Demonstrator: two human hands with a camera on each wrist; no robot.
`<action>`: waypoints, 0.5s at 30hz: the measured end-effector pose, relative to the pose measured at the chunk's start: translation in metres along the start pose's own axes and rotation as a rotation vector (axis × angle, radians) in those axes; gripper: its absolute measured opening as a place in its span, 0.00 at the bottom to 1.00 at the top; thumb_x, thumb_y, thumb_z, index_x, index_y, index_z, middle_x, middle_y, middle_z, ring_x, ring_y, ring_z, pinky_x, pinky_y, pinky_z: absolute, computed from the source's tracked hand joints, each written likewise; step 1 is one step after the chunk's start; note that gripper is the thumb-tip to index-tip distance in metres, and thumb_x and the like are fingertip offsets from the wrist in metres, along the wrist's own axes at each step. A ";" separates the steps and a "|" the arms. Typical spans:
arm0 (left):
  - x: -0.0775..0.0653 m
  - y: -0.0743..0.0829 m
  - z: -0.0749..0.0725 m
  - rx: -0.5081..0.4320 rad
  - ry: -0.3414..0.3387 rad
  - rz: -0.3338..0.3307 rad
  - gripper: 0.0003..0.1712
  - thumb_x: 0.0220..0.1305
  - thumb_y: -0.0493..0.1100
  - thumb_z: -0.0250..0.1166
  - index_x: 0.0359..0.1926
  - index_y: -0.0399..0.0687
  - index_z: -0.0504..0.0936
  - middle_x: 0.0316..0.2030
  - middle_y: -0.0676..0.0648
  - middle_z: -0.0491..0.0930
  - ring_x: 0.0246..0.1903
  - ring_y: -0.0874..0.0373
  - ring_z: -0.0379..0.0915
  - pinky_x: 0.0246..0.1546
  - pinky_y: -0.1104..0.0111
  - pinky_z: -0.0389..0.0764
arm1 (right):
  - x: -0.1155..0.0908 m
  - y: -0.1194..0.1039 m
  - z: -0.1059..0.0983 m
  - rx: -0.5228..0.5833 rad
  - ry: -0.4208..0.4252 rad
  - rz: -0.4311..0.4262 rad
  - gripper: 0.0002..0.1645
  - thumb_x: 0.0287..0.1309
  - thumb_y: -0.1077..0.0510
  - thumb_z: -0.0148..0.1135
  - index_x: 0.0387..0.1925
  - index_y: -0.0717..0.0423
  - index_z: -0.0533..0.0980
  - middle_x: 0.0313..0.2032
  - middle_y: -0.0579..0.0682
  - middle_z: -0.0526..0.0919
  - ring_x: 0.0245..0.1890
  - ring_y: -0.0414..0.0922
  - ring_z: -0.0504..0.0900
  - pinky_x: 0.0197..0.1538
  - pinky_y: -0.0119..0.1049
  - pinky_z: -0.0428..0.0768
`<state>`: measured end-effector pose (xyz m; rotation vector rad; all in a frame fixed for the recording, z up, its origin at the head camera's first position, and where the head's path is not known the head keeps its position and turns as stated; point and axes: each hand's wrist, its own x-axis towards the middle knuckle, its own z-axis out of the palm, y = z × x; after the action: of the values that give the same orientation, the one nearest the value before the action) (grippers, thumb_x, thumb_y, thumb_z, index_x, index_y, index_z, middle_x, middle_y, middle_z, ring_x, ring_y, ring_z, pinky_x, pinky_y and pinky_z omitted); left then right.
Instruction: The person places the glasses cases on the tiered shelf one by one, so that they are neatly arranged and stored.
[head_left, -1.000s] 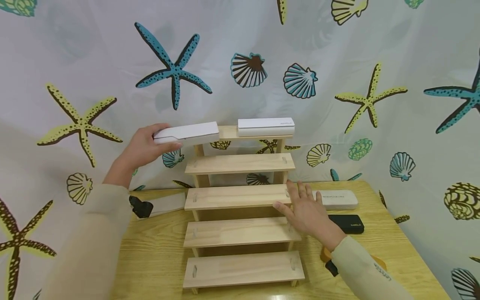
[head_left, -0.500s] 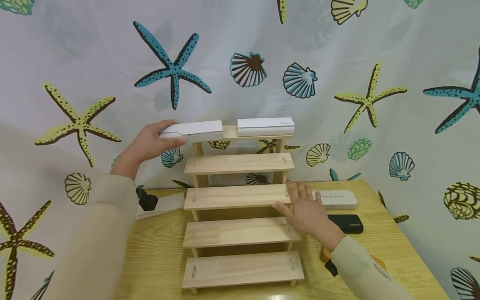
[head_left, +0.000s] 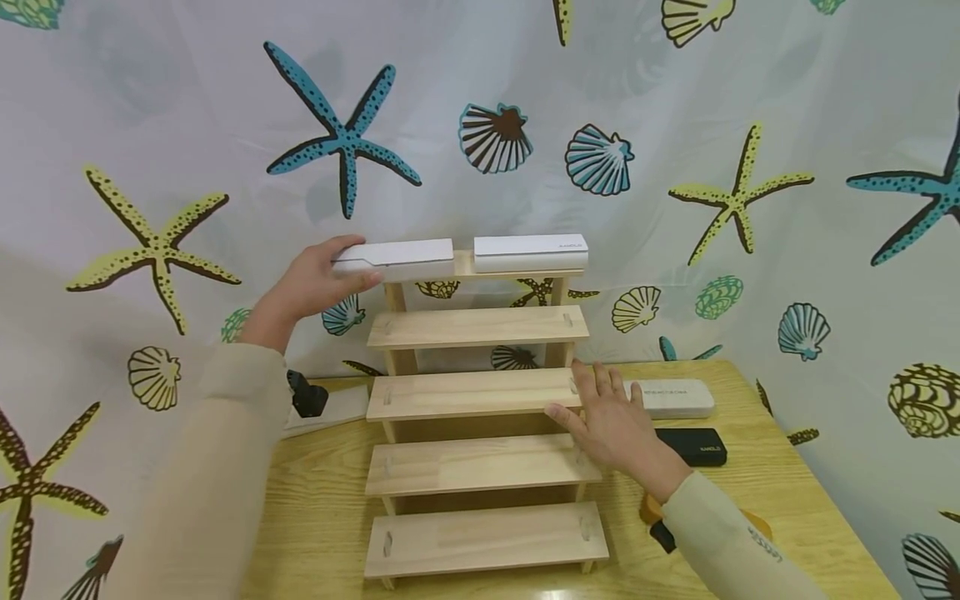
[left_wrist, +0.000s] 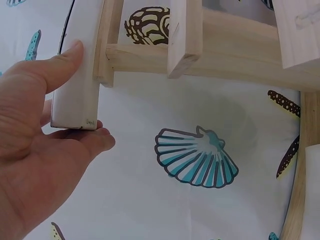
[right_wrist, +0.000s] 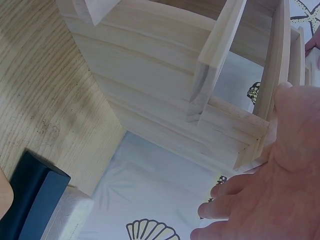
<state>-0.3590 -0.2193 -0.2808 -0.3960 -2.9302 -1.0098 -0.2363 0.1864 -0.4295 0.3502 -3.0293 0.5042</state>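
Note:
My left hand [head_left: 318, 282] grips the left end of a long white glasses case [head_left: 416, 258], thumb at the front and fingers behind. The case lies along the left part of the top tier of a stepped wooden rack [head_left: 480, 327], its outer end jutting past the board. In the left wrist view the thumb and fingers wrap the end of the case [left_wrist: 76, 102]. My right hand [head_left: 613, 423] rests with spread, straight fingers against the right end of the middle tier. A second white case [head_left: 531, 253] sits on the top tier's right half.
On the wooden table [head_left: 315, 517], right of the rack, lie a pale case [head_left: 678, 398], a black case [head_left: 692, 447] and an orange and black item [head_left: 658, 521] partly under my sleeve. A black object [head_left: 307, 396] and a white flat box [head_left: 341, 408] lie left. A patterned curtain [head_left: 480, 67] hangs behind.
My left hand has moved right with the white glasses case, bringing it further over the top tier and nearer the second case. My right hand has stayed in place.

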 end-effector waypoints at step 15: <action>0.008 0.004 0.010 -0.015 0.004 0.051 0.46 0.75 0.54 0.66 0.83 0.43 0.56 0.77 0.29 0.62 0.72 0.31 0.62 0.71 0.36 0.66 | 0.000 -0.001 0.000 0.014 0.005 0.002 0.53 0.76 0.28 0.47 0.84 0.58 0.49 0.80 0.73 0.54 0.81 0.72 0.52 0.75 0.78 0.49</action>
<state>-0.3650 -0.2089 -0.2853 -0.4663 -2.8943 -1.0260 -0.2358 0.1860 -0.4293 0.3459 -3.0235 0.5266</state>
